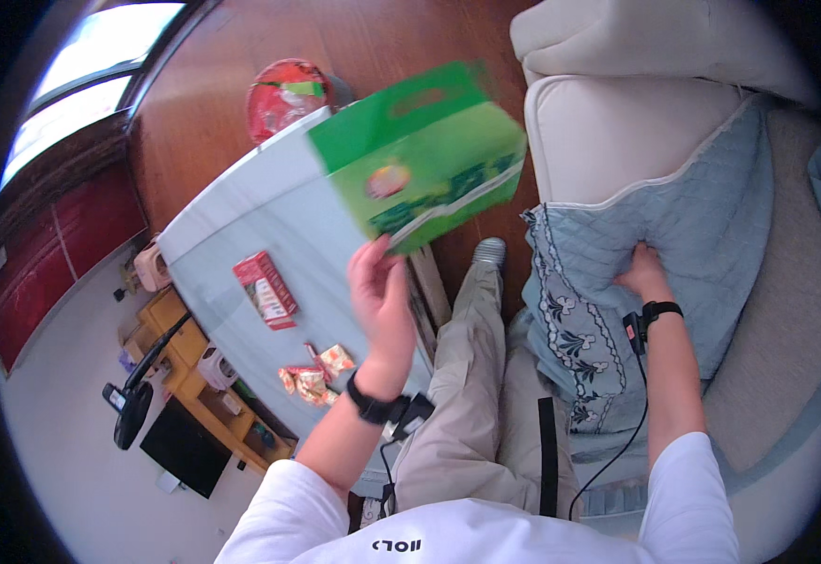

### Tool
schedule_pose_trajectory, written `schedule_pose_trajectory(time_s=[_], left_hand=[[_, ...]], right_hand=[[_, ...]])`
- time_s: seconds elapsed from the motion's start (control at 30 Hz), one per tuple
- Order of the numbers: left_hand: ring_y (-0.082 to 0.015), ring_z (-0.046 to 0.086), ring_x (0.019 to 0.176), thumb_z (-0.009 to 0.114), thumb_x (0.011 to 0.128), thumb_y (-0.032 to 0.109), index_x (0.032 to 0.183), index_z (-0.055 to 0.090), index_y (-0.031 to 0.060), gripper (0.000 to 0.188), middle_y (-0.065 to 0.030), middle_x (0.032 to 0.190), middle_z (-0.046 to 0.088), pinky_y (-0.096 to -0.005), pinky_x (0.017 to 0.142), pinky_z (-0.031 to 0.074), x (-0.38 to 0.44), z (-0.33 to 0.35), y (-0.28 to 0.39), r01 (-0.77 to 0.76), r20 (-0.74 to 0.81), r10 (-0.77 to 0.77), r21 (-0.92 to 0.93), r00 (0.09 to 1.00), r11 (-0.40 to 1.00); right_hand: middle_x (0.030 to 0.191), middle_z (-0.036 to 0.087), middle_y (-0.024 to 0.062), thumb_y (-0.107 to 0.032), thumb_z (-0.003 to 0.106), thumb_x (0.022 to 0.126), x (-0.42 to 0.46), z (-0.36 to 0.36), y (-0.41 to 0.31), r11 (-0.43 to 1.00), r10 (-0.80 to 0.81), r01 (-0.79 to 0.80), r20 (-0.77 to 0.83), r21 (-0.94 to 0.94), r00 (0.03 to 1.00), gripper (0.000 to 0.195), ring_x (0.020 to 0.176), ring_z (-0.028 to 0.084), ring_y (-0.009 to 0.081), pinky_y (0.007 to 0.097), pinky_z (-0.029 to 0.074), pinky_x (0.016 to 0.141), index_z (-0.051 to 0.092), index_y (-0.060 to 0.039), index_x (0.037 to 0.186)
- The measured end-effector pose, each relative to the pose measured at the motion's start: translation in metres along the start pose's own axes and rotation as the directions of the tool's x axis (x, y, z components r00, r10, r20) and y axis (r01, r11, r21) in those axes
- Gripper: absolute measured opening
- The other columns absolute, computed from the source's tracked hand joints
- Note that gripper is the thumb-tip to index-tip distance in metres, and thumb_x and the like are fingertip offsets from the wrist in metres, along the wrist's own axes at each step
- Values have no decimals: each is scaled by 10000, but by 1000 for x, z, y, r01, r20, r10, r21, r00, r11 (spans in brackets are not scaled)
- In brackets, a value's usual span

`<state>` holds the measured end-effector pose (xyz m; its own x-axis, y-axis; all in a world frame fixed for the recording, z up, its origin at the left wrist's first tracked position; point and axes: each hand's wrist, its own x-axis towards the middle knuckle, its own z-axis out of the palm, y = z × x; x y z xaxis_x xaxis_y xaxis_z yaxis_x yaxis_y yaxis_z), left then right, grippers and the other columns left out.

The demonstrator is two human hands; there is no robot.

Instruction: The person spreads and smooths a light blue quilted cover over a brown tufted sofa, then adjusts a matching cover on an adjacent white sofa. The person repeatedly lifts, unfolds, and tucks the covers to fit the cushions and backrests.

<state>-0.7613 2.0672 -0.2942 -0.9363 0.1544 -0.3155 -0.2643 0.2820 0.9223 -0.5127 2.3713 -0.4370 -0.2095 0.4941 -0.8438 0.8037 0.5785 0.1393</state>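
Observation:
A green cardboard carton [445, 162] with a cut-out handle hangs tilted over the table's edge, blurred by motion. At its lower corner is my left hand [382, 289], fingers curled against it; whether they grip it is not clear. My right hand [644, 271] presses into a blue quilted sofa cover [699, 211] with an embroidered border, its fingertips sunk in a fold. On the table lie a red and white box [266, 290] and several small wrapped packets [315, 377].
The table [206, 225] has a pale blue cover. Beyond it a red-lined bin [287, 102] stands on the wooden floor. A cream sofa cushion [615, 134] shows beside the cover. A wooden shelf unit [202, 374] and a black screen [186, 448] are at the lower left.

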Motion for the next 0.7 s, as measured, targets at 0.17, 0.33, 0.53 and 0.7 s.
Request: schedule_pose_trajectory(time_s=[0.17, 0.33, 0.53, 0.7], left_hand=[[-92, 505, 795, 497, 800, -18, 1144, 501, -13, 344, -43, 924, 544, -217, 734, 419, -53, -103, 27, 173, -187, -178, -44, 966, 984], [-78, 490, 676, 455, 803, 2, 1147, 502, -15, 347, -41, 821, 553, -199, 617, 415, -83, -225, -24, 322, -330, -283, 68, 900, 944], [-236, 496, 985, 473, 784, 72, 1151, 495, -16, 378, -174, 1234, 352, -338, 785, 453, -77, -291, -62, 517, -533, -205, 541, 821, 664], [-281, 420, 1124, 565, 716, 68, 1222, 435, -6, 528, -190, 1366, 158, -373, 910, 396, -49, -195, -23, 411, -334, -250, 614, 909, 674]], right_hand=[[1179, 450, 239, -264, 809, 492, -12, 3, 11, 990, -93, 102, -99, 94, 991, 862, 1104, 455, 359, 385, 394, 934, 376, -12, 1194], [1122, 490, 252, -251, 734, 634, -42, 9, 27, 949, -176, 225, -224, 220, 959, 616, 1069, 477, 388, 424, 420, 888, 444, -32, 1131], [1092, 515, 224, -285, 653, 721, -122, 48, 25, 847, -217, 277, -179, 454, 960, 482, 1032, 496, 382, 437, 427, 859, 491, -74, 1123], [1065, 522, 196, -302, 621, 749, -177, 85, 47, 786, -188, 238, -147, 570, 971, 400, 1015, 503, 369, 434, 430, 846, 531, -131, 1100]])
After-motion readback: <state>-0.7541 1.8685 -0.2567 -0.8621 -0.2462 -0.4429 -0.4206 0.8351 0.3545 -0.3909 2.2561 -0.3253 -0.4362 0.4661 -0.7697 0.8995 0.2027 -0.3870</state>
